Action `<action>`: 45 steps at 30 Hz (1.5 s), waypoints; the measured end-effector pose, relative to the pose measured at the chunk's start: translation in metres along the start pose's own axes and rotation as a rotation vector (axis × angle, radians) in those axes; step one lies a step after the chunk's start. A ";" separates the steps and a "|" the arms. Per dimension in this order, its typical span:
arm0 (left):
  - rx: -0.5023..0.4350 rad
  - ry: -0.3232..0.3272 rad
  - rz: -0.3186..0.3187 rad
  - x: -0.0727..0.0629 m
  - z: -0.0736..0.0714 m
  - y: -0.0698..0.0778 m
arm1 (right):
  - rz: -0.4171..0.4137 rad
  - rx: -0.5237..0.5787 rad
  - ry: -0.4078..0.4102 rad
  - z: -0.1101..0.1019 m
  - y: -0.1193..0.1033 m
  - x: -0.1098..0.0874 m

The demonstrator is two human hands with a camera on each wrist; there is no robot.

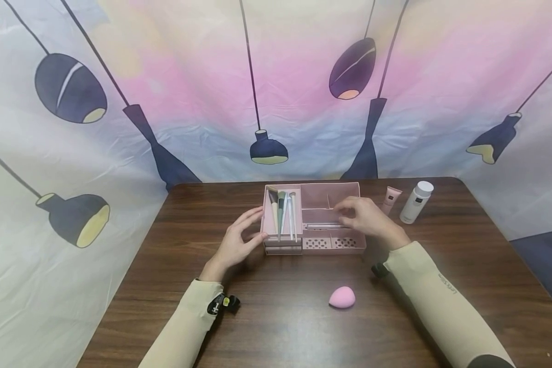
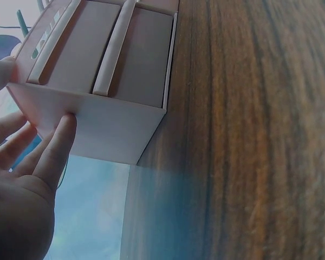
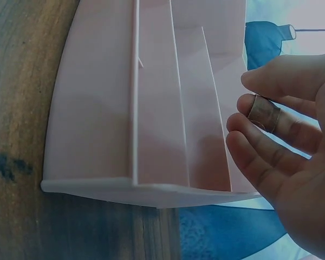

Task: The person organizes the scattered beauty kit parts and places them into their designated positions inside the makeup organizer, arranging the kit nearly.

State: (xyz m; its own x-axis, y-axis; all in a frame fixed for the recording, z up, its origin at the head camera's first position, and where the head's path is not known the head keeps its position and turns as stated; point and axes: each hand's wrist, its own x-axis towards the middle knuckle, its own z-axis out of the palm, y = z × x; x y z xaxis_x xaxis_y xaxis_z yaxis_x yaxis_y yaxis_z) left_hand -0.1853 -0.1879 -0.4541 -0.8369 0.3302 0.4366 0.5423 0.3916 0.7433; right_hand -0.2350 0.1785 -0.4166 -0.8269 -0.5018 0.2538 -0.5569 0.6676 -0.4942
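A pink makeup organizer (image 1: 314,195) stands toward the back of the table, with two drawers (image 2: 141,54) at its left front. Several makeup brushes (image 1: 281,212) lie side by side on its top left section. My left hand (image 1: 234,245) rests on the organizer's left end, fingertips on the side wall and thumb near the front corner. Over the right compartments hovers my right hand (image 1: 365,219), fingers loosely bent and nothing between them; one finger wears a bandage (image 3: 264,112). A slim clear item (image 1: 323,226) lies in the middle compartment below it.
A pink egg-shaped makeup sponge (image 1: 342,297) lies on the table (image 1: 276,327) in front of the organizer. Right of it stand a small pink tube (image 1: 390,198) and a white bottle (image 1: 416,203). A printed curtain (image 1: 202,92) hangs behind the table.
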 end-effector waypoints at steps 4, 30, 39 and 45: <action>-0.024 -0.008 -0.018 0.000 0.000 0.000 | 0.009 -0.001 -0.007 0.000 0.000 0.000; -0.073 -0.011 0.014 0.001 -0.003 0.024 | 0.025 0.061 -0.022 0.003 -0.009 -0.020; -0.071 -0.024 0.019 0.001 -0.007 0.040 | -0.026 0.071 -0.031 0.007 -0.015 -0.032; -0.083 -0.020 0.027 0.001 -0.007 0.040 | -0.033 0.075 -0.047 0.008 -0.020 -0.039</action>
State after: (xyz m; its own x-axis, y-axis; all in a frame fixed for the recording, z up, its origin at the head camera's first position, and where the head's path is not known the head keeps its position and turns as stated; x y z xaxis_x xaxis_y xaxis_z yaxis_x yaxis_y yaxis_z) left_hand -0.1655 -0.1776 -0.4206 -0.8201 0.3572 0.4470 0.5556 0.3107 0.7712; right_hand -0.1915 0.1802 -0.4233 -0.8028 -0.5491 0.2324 -0.5745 0.6082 -0.5477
